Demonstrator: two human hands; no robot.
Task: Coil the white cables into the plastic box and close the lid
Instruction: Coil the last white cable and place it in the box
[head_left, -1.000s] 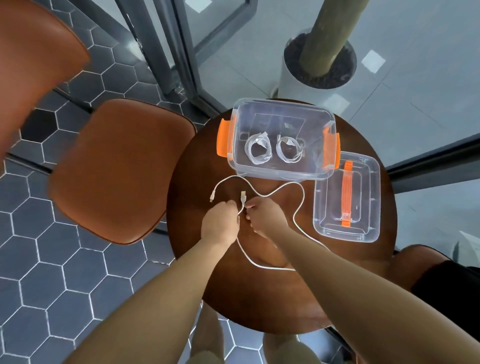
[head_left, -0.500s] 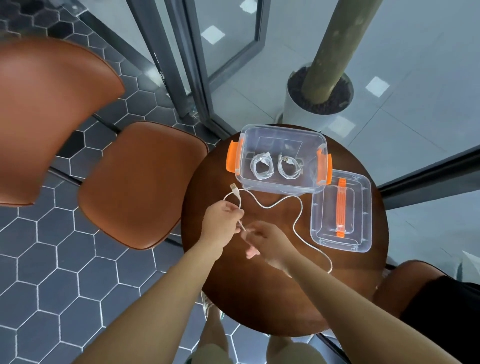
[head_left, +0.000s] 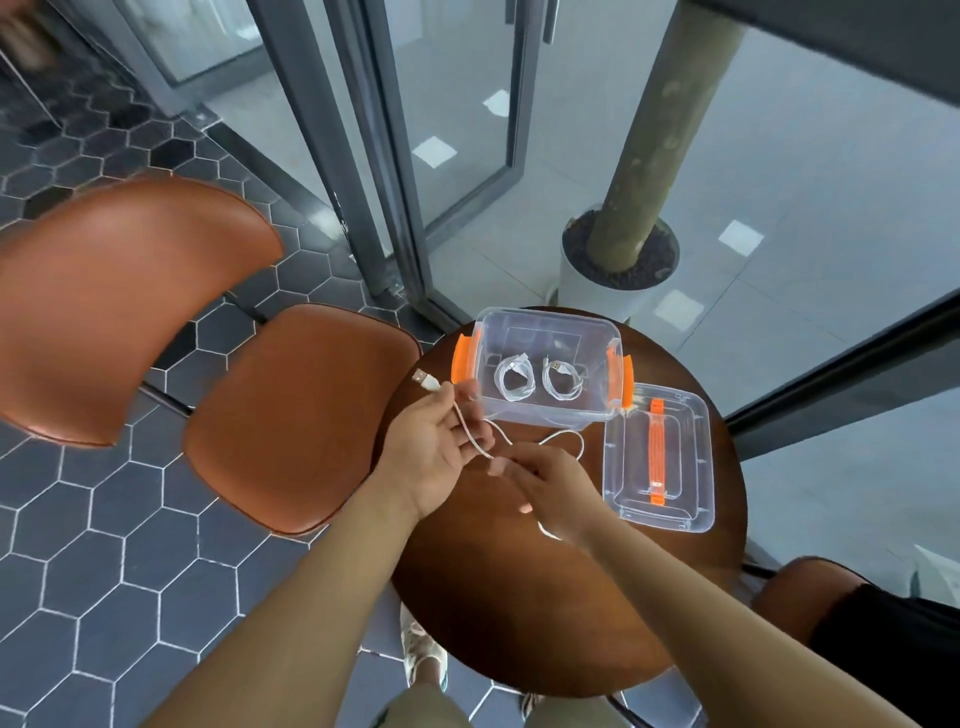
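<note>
A clear plastic box (head_left: 597, 332) with orange side latches stands open at the far side of the round wooden table (head_left: 493, 623). Two coiled white cables (head_left: 514, 379) lie side by side inside it. Its clear lid (head_left: 691, 457) with an orange handle lies flat to the box's right. My left hand (head_left: 436, 447), palm up, holds a loose white cable (head_left: 470, 434) near its USB plug, which sticks out past my fingers to the upper left. My right hand (head_left: 550, 483) pinches the same cable lower down; a loop trails toward the box.
A brown leather chair (head_left: 291, 415) stands left of the table with its backrest (head_left: 104, 301) further left. Another brown seat (head_left: 810, 592) is at the right. Behind the table are glass doors and a white planter (head_left: 597, 280) with a trunk.
The camera tilted up, so everything sits lower in view. My left hand turned palm up and lifted the plug end up and left. My right hand slid down the cable, drawing it in.
</note>
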